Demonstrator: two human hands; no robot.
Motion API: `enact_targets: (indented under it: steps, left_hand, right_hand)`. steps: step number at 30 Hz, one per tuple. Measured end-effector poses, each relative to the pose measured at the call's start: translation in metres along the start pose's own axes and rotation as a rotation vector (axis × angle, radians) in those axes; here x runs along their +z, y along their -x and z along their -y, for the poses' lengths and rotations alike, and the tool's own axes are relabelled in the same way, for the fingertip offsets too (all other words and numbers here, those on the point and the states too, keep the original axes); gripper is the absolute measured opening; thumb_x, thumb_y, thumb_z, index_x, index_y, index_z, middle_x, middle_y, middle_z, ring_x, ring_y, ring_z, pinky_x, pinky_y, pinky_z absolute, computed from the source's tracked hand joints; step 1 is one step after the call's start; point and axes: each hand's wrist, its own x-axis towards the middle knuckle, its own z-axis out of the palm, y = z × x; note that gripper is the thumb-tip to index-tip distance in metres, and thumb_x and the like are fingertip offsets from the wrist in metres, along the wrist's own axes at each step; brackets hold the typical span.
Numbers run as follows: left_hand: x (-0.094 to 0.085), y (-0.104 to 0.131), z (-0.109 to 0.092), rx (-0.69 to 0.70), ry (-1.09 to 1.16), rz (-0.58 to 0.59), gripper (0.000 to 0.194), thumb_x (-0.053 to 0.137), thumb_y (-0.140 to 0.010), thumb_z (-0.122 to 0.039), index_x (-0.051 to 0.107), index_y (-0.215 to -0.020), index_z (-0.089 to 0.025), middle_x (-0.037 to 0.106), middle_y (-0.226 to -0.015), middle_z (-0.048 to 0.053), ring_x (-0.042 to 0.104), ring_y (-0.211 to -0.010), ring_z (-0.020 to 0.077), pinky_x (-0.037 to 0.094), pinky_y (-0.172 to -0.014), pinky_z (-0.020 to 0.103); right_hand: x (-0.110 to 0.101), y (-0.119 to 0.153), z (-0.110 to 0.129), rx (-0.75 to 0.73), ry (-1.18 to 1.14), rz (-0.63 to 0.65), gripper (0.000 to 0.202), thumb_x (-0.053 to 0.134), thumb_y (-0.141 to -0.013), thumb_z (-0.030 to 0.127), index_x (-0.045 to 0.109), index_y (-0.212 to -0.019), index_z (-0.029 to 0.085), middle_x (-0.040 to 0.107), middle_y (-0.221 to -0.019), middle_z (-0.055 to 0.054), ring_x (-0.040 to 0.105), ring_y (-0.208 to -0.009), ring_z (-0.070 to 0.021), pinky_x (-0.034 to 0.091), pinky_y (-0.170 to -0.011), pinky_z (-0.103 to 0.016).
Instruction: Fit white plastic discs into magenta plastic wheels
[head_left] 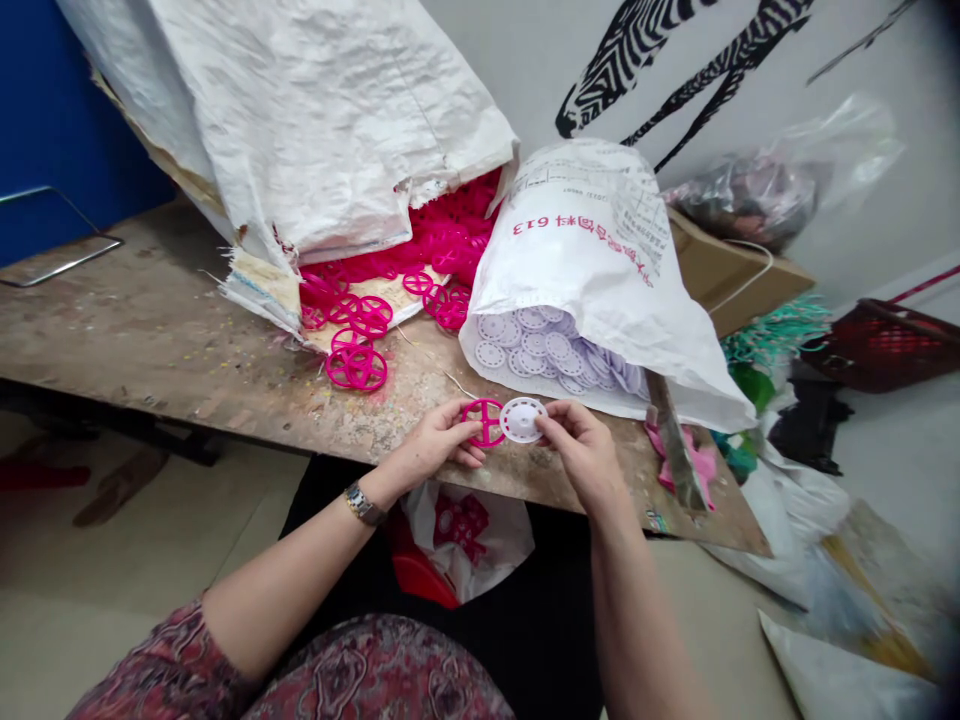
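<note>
My left hand [442, 437] pinches a pink spoked plastic ring [491, 423] between thumb and fingers, just above the table's front edge. Facing it, my right hand [577, 437] grips a pale lilac plastic disc [523, 419] with small slots around it. The rims of ring and disc meet or slightly overlap; whether they are joined I cannot tell. Behind my left hand, several loose pink rings [357, 366] lie at the mouth of a large white woven sack [330, 120]. Many lilac discs [559, 347] show inside the open mouth of a smaller printed sack [570, 240].
The worn wooden table [187, 330] has a flat metal strip [681, 450] and pink scraps [701, 462] at its right. A cardboard box [739, 270] stands behind. Below the front edge, a white bag [480, 550] with pink pieces sits near a red object [420, 570] by my lap.
</note>
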Motion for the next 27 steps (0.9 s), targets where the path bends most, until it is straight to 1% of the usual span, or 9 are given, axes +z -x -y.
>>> enact_targets:
  steps: [6,9,12,14,17,20,23,25,27]
  left_hand:
    - [-0.001,0.002,0.003,0.037,-0.049,0.048,0.044,0.068,-0.082,-0.03,0.057,-0.122,-0.015,0.07,-0.09,0.005,0.068,-0.062,0.0109,0.059,-0.058,0.022]
    - [0.0,0.004,0.003,0.056,-0.101,0.057,0.044,0.069,-0.082,-0.031,0.058,-0.121,-0.015,0.07,-0.092,0.005,0.068,-0.063,0.0118,0.059,-0.06,0.023]
    - [0.002,0.007,0.003,0.081,-0.165,0.06,0.041,0.067,-0.083,-0.032,0.059,-0.12,-0.015,0.069,-0.092,0.004,0.067,-0.063,0.0114,0.058,-0.06,0.024]
    - [0.002,0.009,0.004,0.102,-0.195,0.074,0.04,0.065,-0.085,-0.034,0.058,-0.12,-0.015,0.068,-0.09,0.004,0.066,-0.063,0.0115,0.058,-0.06,0.024]
    - [0.001,0.011,0.004,0.125,-0.203,0.092,0.038,0.063,-0.086,-0.036,0.059,-0.118,-0.015,0.068,-0.088,0.004,0.067,-0.065,0.0125,0.058,-0.061,0.025]
    - [0.001,0.014,0.006,0.145,-0.203,0.12,0.038,0.063,-0.087,-0.039,0.059,-0.117,-0.016,0.067,-0.087,0.003,0.067,-0.068,0.0137,0.058,-0.064,0.026]
    - [0.001,0.018,0.006,0.172,-0.235,0.168,0.037,0.061,-0.088,-0.041,0.059,-0.117,-0.018,0.067,-0.089,0.003,0.067,-0.07,0.0139,0.058,-0.065,0.026]
    - [0.003,0.021,0.003,0.192,-0.29,0.193,0.035,0.059,-0.09,-0.042,0.059,-0.117,-0.019,0.066,-0.092,0.003,0.067,-0.069,0.0137,0.058,-0.064,0.025]
    - [0.005,0.025,0.0,0.218,-0.367,0.194,0.033,0.056,-0.092,-0.043,0.06,-0.115,-0.02,0.065,-0.092,0.003,0.067,-0.067,0.0133,0.056,-0.062,0.024]
  right_hand:
    - [0.02,0.015,-0.006,-0.004,0.022,0.007,0.024,0.072,-0.072,0.042,0.06,-0.074,0.021,0.062,-0.064,0.002,0.058,-0.057,-0.0156,0.049,-0.056,-0.029]
    - [0.026,0.021,-0.006,-0.058,0.161,-0.015,0.022,0.068,-0.076,0.042,0.059,-0.073,0.022,0.062,-0.065,0.002,0.057,-0.059,-0.0159,0.047,-0.059,-0.029]
    - [0.031,0.028,-0.005,-0.128,0.32,-0.039,0.02,0.065,-0.082,0.04,0.06,-0.076,0.022,0.064,-0.07,0.001,0.057,-0.064,-0.0164,0.046,-0.063,-0.029]
    - [0.033,0.031,-0.005,-0.147,0.351,-0.045,0.02,0.064,-0.083,0.04,0.06,-0.079,0.022,0.064,-0.075,-0.001,0.058,-0.067,-0.0169,0.046,-0.065,-0.03]
    - [0.033,0.035,-0.006,-0.131,0.284,-0.051,0.023,0.066,-0.082,0.041,0.061,-0.093,0.021,0.067,-0.086,-0.003,0.062,-0.075,-0.0187,0.049,-0.068,-0.031]
    - [0.032,0.039,-0.003,-0.113,0.173,0.014,0.027,0.065,-0.084,0.041,0.063,-0.104,0.022,0.071,-0.096,-0.005,0.065,-0.085,-0.0205,0.051,-0.073,-0.032]
    - [0.03,0.043,0.0,-0.11,0.103,0.071,0.022,0.062,-0.087,0.038,0.066,-0.1,0.022,0.072,-0.093,-0.004,0.066,-0.083,-0.0198,0.051,-0.074,-0.031]
    - [0.03,0.046,0.003,-0.105,0.084,0.071,0.019,0.063,-0.086,0.037,0.067,-0.097,0.022,0.072,-0.089,-0.003,0.066,-0.08,-0.019,0.051,-0.073,-0.03]
    - [0.03,0.05,0.005,-0.099,0.078,0.068,0.018,0.064,-0.086,0.037,0.067,-0.096,0.022,0.071,-0.087,-0.002,0.066,-0.077,-0.0183,0.051,-0.071,-0.029]
